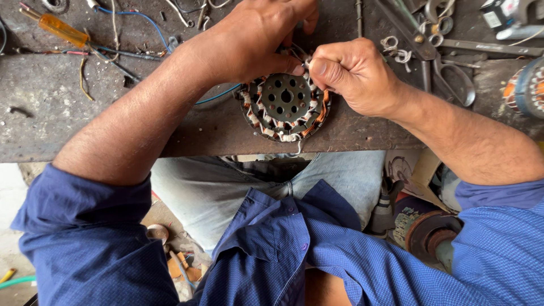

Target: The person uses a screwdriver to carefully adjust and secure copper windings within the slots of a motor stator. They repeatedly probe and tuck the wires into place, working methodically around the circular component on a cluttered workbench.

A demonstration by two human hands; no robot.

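At the bench's left an orange-handled screwdriver (55, 27) lies among loose wires, with bare worktop (51, 107) below it. My left hand (252, 37) curls over the far rim of a round motor stator (285, 107), lying flat near the front edge, hub upward. My right hand (351, 73) pinches winding wire at its rim. Scissors (447, 68) rest right.

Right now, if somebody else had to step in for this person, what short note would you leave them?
Left hand: rests over the far rim of the round motor stator, steadying it.
Right hand: grip pinched at the stator's upper right edge, on what looks like thin wire.
Stator: flat on the worn workbench, near its front edge.
Done: copper coils wound and tied around the ring.
Left: the pinched spot; I cannot tell more.
Scissors lie to the right.
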